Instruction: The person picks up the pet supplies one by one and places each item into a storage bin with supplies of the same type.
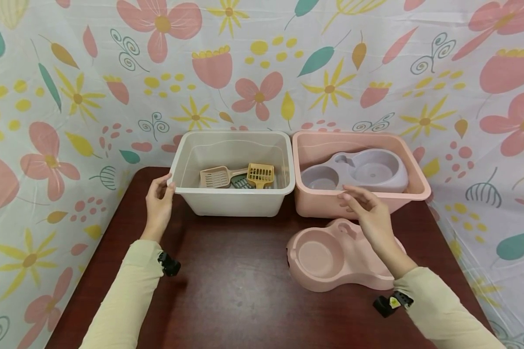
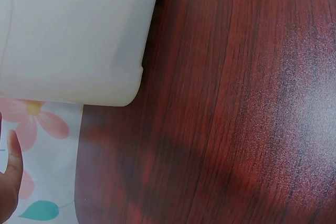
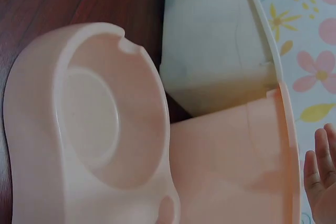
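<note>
- Head view: left hand (image 1: pixel 159 206), thumb and fingers parted, at the corner of the white bin (image 1: pixel 236 202), scoops (image 1: pixel 258 181) inside; right hand (image 1: pixel 373 213), loose and gripping nothing, by the front rim of the pink bin (image 1: pixel 316 206), lilac double bowl (image 1: pixel 347 174) within. A light, level touch looks wisest. Pink double bowl (image 1: pixel 347 265) on the table (image 1: pixel 227 291), partly behind the right arm (image 1: pixel 401 258) (tight spot, that!).
- Left wrist: just a sliver of hand.
- Right wrist: fingers stretched; pink double bowl beside the pink bin, likeliest snag.

Left of the obstructing pink feeder (image 1: pixel 318 257), table (image 1: pixel 227 286) lies free.
</note>
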Available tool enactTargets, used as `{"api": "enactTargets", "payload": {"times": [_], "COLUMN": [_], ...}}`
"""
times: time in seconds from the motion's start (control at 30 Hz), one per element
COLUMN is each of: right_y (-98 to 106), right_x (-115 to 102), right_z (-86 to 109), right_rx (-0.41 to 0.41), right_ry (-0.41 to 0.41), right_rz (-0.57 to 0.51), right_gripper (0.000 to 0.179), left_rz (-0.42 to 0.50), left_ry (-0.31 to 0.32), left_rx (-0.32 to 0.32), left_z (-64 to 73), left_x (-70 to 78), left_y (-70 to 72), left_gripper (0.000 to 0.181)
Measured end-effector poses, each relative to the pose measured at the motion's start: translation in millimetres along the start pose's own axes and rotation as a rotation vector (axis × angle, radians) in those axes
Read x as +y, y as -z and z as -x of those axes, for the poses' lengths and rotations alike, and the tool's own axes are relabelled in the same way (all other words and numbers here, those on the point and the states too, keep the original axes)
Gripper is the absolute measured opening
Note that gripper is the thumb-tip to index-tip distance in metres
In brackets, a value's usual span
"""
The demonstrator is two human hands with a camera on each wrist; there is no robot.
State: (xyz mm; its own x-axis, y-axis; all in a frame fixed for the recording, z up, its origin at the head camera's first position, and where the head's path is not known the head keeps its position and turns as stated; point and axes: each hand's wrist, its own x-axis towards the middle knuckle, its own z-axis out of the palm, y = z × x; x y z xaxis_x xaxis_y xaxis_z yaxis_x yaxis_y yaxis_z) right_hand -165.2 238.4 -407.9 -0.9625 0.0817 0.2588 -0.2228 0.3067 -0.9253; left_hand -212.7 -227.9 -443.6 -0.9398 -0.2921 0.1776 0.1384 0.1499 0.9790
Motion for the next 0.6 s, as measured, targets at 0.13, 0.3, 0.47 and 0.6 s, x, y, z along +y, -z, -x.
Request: {"api": "enactTargets", "payload": {"times": [0.13,0.3,0.47,0.6], "right_y": [10,22,35,46], "right_x": [1,3,6,7], "right_z": [0.8,1.1,2.0,1.5], "right_rx": [0.015,0.040,0.055,0.076], "right_ry": [0.011,0.019,-0.004,-0.034], "right_rz": [0.030,0.043,0.099,0.123], "right_gripper": [0.033,0.033,0.035,0.036], "left_rz": [0.001,-0.001,-0.002,-0.002], "left_ry": [0.011,0.018,0.006,-0.006], "left_rx": [-0.003,-0.005,-0.002,-0.005], "left_z": [0.3,0.2,0.4,0.3], "left_x": [0.3,0.2,1.0,1.0], "left_y": [0.1,0.6,0.4,0.0], "left_gripper": [0.037,0.037,0.037,0.037]}}
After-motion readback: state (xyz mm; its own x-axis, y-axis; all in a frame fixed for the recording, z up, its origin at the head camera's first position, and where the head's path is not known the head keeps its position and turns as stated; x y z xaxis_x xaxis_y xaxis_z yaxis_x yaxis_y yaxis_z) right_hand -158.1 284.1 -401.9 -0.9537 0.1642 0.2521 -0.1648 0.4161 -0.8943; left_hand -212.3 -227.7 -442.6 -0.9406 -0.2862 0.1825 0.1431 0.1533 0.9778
